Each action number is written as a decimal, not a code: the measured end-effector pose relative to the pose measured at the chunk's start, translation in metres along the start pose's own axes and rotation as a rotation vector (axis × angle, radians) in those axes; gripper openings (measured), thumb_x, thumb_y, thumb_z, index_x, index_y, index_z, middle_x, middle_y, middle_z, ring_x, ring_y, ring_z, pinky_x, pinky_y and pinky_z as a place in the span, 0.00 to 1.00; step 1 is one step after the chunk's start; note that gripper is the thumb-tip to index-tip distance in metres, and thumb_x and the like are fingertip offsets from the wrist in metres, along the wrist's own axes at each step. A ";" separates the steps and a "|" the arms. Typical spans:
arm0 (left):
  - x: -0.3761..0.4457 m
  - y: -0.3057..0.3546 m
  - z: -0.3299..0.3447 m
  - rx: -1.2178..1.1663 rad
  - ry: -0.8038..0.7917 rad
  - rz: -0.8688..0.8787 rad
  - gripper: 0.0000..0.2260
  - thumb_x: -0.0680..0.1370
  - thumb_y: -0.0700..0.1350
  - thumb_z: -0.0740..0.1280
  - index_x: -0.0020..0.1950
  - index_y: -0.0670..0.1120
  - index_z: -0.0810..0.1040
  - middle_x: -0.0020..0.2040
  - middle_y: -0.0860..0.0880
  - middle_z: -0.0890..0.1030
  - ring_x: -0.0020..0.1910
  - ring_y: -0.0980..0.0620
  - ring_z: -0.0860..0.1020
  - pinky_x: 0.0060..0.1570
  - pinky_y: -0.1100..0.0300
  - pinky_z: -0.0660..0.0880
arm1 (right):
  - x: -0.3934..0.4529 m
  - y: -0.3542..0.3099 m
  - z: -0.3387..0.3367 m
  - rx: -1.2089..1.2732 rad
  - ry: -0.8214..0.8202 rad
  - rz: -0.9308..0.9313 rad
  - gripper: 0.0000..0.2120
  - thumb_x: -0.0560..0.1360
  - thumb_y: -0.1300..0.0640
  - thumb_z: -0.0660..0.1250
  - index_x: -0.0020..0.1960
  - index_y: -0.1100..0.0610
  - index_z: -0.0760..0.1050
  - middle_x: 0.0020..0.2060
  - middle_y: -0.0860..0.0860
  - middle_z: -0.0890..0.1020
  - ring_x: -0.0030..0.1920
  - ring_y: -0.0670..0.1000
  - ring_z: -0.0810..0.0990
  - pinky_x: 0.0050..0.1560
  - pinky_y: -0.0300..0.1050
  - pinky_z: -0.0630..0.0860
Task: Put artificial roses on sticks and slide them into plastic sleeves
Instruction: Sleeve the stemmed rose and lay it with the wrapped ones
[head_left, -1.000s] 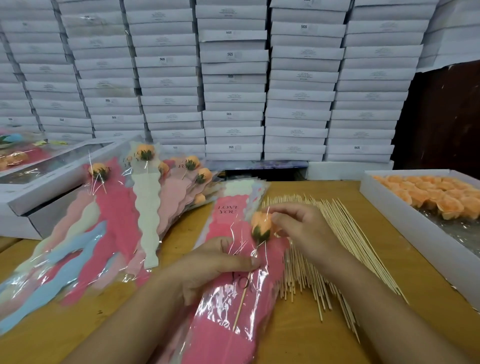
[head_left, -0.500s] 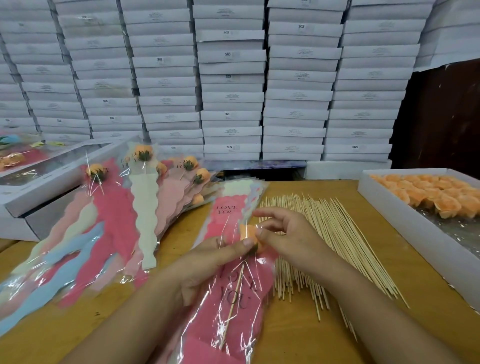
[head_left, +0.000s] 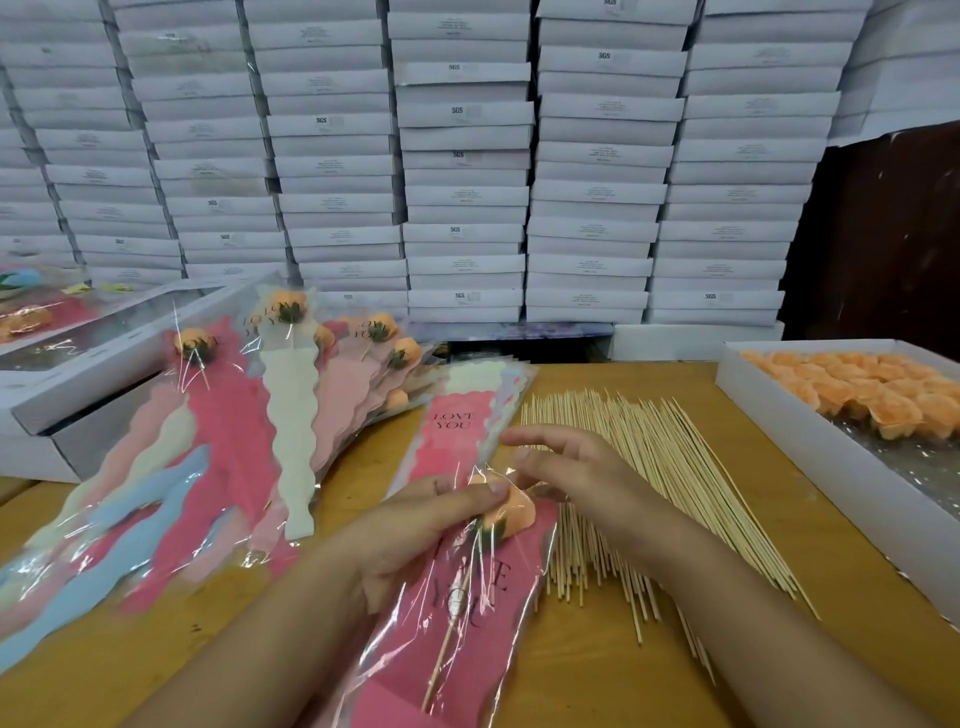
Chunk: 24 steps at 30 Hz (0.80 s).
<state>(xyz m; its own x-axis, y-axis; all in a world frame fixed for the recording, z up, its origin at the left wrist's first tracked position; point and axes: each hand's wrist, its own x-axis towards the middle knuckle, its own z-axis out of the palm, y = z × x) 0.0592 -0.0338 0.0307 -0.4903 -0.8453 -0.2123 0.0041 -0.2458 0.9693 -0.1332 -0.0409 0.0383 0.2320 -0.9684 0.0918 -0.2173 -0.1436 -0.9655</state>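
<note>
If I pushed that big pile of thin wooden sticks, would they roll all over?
Probably some would. The sticks look round and thin, lying loose on the smooth wooden table, so a sideways push would likely roll and scatter them. They look light, and so slim they might snap if bent.

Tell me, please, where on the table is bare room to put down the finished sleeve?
Bare wood lies between the sticks and the white rose box, and along the near edge beside the right arm. The left side is crowded with finished sleeves.
</note>
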 end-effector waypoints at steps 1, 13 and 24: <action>0.000 0.000 -0.001 0.008 -0.010 0.004 0.13 0.70 0.55 0.78 0.37 0.45 0.85 0.30 0.47 0.82 0.27 0.53 0.80 0.32 0.61 0.78 | 0.000 0.000 0.000 -0.005 -0.013 0.007 0.12 0.79 0.56 0.65 0.61 0.48 0.79 0.44 0.49 0.87 0.46 0.44 0.84 0.49 0.37 0.74; 0.007 -0.002 -0.002 -0.091 0.122 -0.042 0.16 0.72 0.55 0.72 0.53 0.46 0.87 0.46 0.41 0.85 0.38 0.46 0.83 0.40 0.53 0.80 | -0.002 0.001 0.003 -0.038 -0.162 0.043 0.21 0.71 0.42 0.68 0.64 0.41 0.76 0.50 0.47 0.86 0.55 0.46 0.83 0.67 0.51 0.73; 0.008 -0.001 -0.005 -0.067 0.189 -0.017 0.12 0.78 0.56 0.68 0.50 0.51 0.87 0.45 0.40 0.86 0.37 0.46 0.84 0.38 0.51 0.80 | -0.002 -0.007 -0.010 0.079 -0.058 -0.014 0.23 0.71 0.44 0.73 0.64 0.42 0.74 0.52 0.48 0.86 0.56 0.47 0.83 0.63 0.52 0.74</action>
<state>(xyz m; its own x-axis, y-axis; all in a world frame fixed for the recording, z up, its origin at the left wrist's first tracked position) 0.0598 -0.0427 0.0270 -0.3184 -0.9132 -0.2544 0.0583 -0.2867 0.9562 -0.1412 -0.0402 0.0477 0.2899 -0.9525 0.0935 -0.1388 -0.1385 -0.9806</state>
